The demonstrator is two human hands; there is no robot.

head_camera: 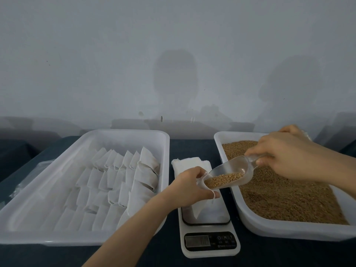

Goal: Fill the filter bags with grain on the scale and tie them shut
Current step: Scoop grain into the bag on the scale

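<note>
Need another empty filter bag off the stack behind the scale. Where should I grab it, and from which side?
Take the top bag of the stack by its left short edge, coming from above and the left. That end shows loose, puckered edges and sits clear of the right hand and scoop; the near end is hidden behind the left hand.

clear plastic scoop [232,175], matt white plastic trays [123,134]
</note>
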